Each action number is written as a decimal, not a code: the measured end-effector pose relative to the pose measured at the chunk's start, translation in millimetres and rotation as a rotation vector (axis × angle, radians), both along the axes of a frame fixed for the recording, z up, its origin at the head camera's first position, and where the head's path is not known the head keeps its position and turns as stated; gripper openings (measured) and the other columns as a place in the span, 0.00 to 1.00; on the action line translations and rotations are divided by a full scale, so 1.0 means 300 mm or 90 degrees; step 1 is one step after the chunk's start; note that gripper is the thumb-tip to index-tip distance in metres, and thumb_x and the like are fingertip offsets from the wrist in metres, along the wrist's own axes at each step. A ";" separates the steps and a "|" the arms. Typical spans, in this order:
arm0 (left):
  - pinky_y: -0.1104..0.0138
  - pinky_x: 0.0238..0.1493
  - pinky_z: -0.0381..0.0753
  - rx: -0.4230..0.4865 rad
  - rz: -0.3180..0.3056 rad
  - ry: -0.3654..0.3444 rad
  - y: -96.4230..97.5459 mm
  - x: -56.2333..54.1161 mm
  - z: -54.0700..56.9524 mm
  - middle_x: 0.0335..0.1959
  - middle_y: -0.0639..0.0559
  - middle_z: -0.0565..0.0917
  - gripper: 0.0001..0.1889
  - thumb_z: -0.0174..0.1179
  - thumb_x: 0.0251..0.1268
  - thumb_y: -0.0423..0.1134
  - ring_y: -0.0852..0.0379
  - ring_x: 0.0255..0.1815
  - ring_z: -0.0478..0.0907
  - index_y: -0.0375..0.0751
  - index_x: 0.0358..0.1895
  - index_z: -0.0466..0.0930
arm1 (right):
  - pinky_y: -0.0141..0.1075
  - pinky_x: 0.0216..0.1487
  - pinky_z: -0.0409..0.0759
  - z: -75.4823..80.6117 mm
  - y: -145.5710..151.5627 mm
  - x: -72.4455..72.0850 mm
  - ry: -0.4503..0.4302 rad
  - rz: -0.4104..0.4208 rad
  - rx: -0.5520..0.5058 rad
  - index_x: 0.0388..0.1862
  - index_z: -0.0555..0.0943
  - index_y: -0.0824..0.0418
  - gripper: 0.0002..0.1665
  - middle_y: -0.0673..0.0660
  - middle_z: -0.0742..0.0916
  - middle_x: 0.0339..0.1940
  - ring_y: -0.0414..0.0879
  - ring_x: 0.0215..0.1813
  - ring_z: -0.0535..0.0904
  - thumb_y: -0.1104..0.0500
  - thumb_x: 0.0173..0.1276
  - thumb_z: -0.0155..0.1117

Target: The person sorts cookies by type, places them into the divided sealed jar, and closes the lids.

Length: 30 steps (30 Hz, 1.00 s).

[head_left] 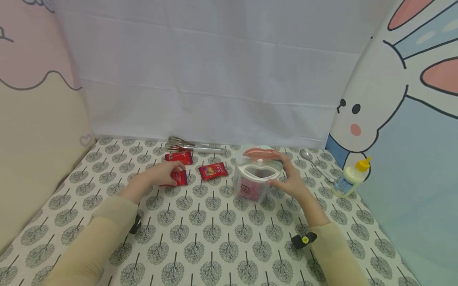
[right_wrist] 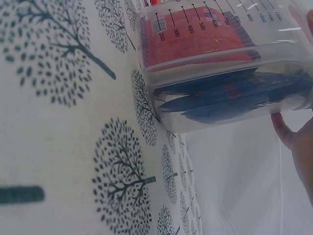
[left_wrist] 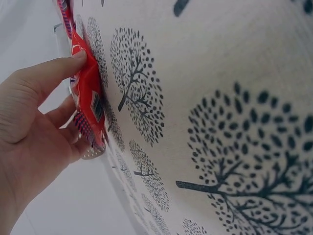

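Observation:
My left hand (head_left: 165, 173) pinches a red snack packet (head_left: 182, 177) on the table; in the left wrist view the thumb lies on the near side of the packet (left_wrist: 89, 90), with the fingers behind it. My right hand (head_left: 292, 180) grips the upper part of a clear plastic canister (head_left: 247, 190), which stands upright. Its white lid has a pink-and-grey flap (head_left: 258, 152) raised over an opening. Through the canister wall, the right wrist view shows a red packet (right_wrist: 195, 36) and dark blue packets (right_wrist: 234, 95) inside.
Two more red packets lie near the left hand, one farther back (head_left: 179, 157) and one toward the canister (head_left: 213, 171). Metal tongs (head_left: 207, 149) and a whisk (head_left: 177, 140) lie at the back. On the right are a spoon (head_left: 316, 163) and a yellow-capped bottle (head_left: 348, 180).

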<state>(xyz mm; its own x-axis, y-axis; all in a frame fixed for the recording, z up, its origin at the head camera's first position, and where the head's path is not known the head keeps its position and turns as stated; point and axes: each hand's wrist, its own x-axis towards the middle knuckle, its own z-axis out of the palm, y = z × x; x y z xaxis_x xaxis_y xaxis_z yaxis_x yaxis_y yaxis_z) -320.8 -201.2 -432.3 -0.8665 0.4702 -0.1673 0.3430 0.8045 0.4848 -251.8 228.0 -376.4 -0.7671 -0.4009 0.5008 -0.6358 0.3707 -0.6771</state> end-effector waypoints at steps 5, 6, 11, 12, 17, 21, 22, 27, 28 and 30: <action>0.45 0.60 0.70 0.010 0.007 -0.010 -0.001 0.009 -0.004 0.57 0.34 0.75 0.33 0.71 0.48 0.34 0.37 0.60 0.71 0.40 0.61 0.69 | 0.64 0.67 0.58 -0.002 0.002 -0.004 0.004 0.004 0.001 0.69 0.56 0.66 0.54 0.71 0.69 0.66 0.69 0.66 0.63 0.66 0.44 0.73; 0.44 0.60 0.70 0.011 0.007 -0.009 -0.003 0.011 -0.005 0.57 0.34 0.74 0.34 0.71 0.47 0.35 0.36 0.60 0.70 0.40 0.61 0.68 | 0.64 0.66 0.58 -0.003 0.002 -0.004 0.004 0.006 0.000 0.69 0.55 0.67 0.54 0.71 0.68 0.66 0.69 0.66 0.63 0.67 0.44 0.72; 0.50 0.53 0.77 0.020 0.005 -0.018 -0.006 0.014 -0.005 0.57 0.36 0.75 0.34 0.71 0.47 0.35 0.42 0.51 0.77 0.44 0.61 0.69 | 0.64 0.65 0.59 -0.006 0.002 -0.004 -0.002 0.007 -0.001 0.70 0.55 0.66 0.54 0.71 0.69 0.66 0.69 0.65 0.64 0.69 0.44 0.71; 0.53 0.49 0.78 0.020 -0.001 -0.015 -0.004 0.016 -0.001 0.55 0.38 0.76 0.33 0.71 0.47 0.35 0.45 0.48 0.77 0.45 0.60 0.70 | 0.64 0.65 0.60 -0.006 0.002 -0.003 -0.004 0.005 -0.001 0.70 0.55 0.66 0.54 0.71 0.68 0.66 0.69 0.65 0.64 0.68 0.44 0.72; 0.63 0.38 0.76 0.058 -0.017 0.004 0.013 0.031 0.028 0.44 0.48 0.79 0.20 0.69 0.52 0.35 0.55 0.35 0.76 0.48 0.48 0.74 | 0.64 0.65 0.59 -0.004 0.002 0.000 -0.004 0.002 0.000 0.70 0.55 0.65 0.54 0.70 0.68 0.66 0.68 0.65 0.64 0.68 0.44 0.72; 0.64 0.35 0.76 0.124 -0.017 0.018 0.032 0.043 0.060 0.42 0.51 0.79 0.14 0.68 0.54 0.36 0.56 0.32 0.73 0.49 0.43 0.76 | 0.64 0.66 0.59 -0.005 0.002 -0.001 0.003 0.009 -0.002 0.69 0.55 0.67 0.54 0.71 0.68 0.66 0.68 0.65 0.64 0.69 0.44 0.71; 0.64 0.35 0.76 0.136 -0.016 0.024 0.036 0.045 0.069 0.42 0.51 0.79 0.13 0.67 0.55 0.36 0.56 0.31 0.73 0.50 0.43 0.77 | 0.64 0.66 0.59 -0.005 0.002 -0.001 0.004 0.009 -0.003 0.69 0.55 0.67 0.54 0.71 0.68 0.66 0.68 0.65 0.64 0.69 0.44 0.71; 0.64 0.36 0.76 0.176 -0.005 0.060 0.074 0.065 0.137 0.43 0.52 0.80 0.15 0.69 0.54 0.39 0.56 0.34 0.75 0.51 0.45 0.80 | 0.64 0.66 0.59 -0.005 0.001 -0.002 0.009 0.006 -0.002 0.69 0.56 0.67 0.53 0.70 0.68 0.67 0.69 0.66 0.63 0.69 0.44 0.71; 0.64 0.36 0.76 0.181 -0.005 0.071 0.083 0.069 0.152 0.43 0.52 0.81 0.15 0.69 0.53 0.39 0.56 0.34 0.75 0.51 0.46 0.80 | 0.64 0.66 0.59 -0.004 0.002 -0.002 0.009 0.006 -0.001 0.69 0.56 0.67 0.53 0.71 0.68 0.67 0.69 0.66 0.63 0.68 0.44 0.71; 0.64 0.34 0.77 0.188 -0.003 0.083 0.103 0.081 0.185 0.43 0.52 0.81 0.17 0.70 0.52 0.40 0.55 0.33 0.74 0.52 0.47 0.80 | 0.64 0.66 0.59 -0.003 0.002 -0.001 0.010 0.006 -0.002 0.69 0.56 0.67 0.53 0.71 0.67 0.67 0.69 0.66 0.63 0.67 0.44 0.72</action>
<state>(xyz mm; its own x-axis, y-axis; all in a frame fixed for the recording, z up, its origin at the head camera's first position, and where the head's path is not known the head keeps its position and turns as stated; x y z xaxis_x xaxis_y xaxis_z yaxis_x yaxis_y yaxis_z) -296.4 -170.1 -376.8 -0.8690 0.4866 0.0895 0.4216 0.6335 0.6489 -252.2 228.5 -377.4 -0.7552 -0.4071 0.5137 -0.6498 0.3620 -0.6684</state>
